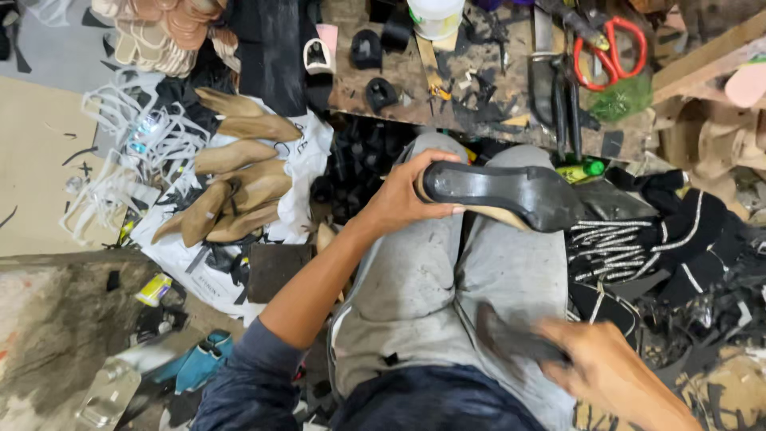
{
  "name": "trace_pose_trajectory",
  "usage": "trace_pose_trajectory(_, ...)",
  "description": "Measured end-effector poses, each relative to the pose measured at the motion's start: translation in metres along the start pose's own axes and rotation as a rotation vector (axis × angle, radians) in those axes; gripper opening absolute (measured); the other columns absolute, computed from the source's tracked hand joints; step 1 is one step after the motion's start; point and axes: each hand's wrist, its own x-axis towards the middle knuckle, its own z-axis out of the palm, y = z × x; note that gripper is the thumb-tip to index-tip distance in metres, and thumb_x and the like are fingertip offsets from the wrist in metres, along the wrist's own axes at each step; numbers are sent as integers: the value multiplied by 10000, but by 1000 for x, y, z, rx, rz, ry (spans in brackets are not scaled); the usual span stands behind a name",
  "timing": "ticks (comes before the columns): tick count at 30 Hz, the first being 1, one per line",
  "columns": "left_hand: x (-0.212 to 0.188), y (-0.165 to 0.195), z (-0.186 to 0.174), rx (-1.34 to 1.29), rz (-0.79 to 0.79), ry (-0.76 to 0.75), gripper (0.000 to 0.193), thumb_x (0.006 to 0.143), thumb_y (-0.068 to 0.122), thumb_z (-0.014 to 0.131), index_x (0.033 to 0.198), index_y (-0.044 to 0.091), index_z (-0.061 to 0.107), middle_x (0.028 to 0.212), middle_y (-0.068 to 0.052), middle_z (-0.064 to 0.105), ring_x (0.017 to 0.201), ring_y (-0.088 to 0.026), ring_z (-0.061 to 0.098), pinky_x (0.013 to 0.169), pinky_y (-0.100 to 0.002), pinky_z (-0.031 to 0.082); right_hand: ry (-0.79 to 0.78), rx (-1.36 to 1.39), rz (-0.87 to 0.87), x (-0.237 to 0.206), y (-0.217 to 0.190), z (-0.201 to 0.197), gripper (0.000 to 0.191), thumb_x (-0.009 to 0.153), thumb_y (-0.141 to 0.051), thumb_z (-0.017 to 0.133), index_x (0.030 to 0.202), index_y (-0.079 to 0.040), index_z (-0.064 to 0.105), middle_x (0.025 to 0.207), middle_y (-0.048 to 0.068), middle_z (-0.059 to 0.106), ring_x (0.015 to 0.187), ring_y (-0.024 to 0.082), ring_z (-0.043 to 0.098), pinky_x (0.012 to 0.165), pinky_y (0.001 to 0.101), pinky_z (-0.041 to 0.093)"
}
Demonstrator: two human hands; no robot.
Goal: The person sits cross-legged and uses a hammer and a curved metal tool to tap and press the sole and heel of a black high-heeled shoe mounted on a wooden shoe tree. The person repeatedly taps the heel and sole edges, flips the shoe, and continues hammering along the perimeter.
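My left hand (403,195) grips the narrow end of a shoe held sole-up, its black sole (511,191) lying across my knees in grey trousers (447,271). A tan edge shows under the sole. My right hand (606,371), blurred, sits low at the right over my thigh and holds a dark flat tool or piece (511,339); what it is I cannot tell.
A worn wooden bench (447,88) ahead carries red-handled scissors (610,48), a white tub (435,16), knives and black scraps. Tan wooden shoe lasts (235,183) lie on white plastic at the left. Black straps with silver trim (630,239) pile at the right.
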Motion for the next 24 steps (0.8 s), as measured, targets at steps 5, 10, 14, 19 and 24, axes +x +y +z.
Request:
trace_pose_trajectory(5, 2, 3, 8, 17, 52, 18, 616, 782, 156, 932, 1298, 45, 615, 1248, -46, 676, 1192, -134, 632, 1071, -286, 491, 873, 908, 13, 58, -71, 26, 202, 974, -173, 625, 1058, -20, 523, 781, 35, 631, 650, 104, 633, 611, 300, 569)
trace_pose_trajectory(10, 0, 3, 5, 3, 21, 4, 632, 770, 152, 924, 1303, 46, 602, 1266, -44, 678, 1206, -129, 623, 1084, -288, 480, 792, 737, 88, 111, -79, 29, 146, 1023, -141, 610, 952, -21, 569, 687, 80, 581, 589, 154, 560, 550, 303, 453)
trace_pose_trajectory(14, -3, 0, 3, -15, -39, 4, 642, 756, 149, 931, 1305, 50, 612, 1238, -40, 684, 1169, -115, 629, 1059, -285, 500, 908, 865, 23, 110, -75, 34, 134, 1025, -153, 607, 1042, -29, 557, 708, 30, 611, 590, 109, 599, 564, 280, 491)
trace_pose_trajectory(19, -4, -4, 2, 4, 26, 3, 638, 761, 116, 936, 1306, 37, 614, 1255, -42, 675, 1189, -121, 622, 1068, -281, 490, 915, 743, -52, 111, -66, 52, 169, 1023, -169, 643, 1069, -32, 555, 763, 53, 593, 661, 116, 587, 621, 304, 505)
trace_pose_trajectory(24, -1, -4, 2, -86, -22, -11, 624, 758, 99, 925, 1294, 39, 612, 1224, -22, 669, 1149, -107, 625, 1032, -273, 509, 805, 617, 128, 112, -59, 45, 202, 1040, -171, 664, 895, -33, 636, 700, 54, 609, 614, 140, 567, 578, 290, 453)
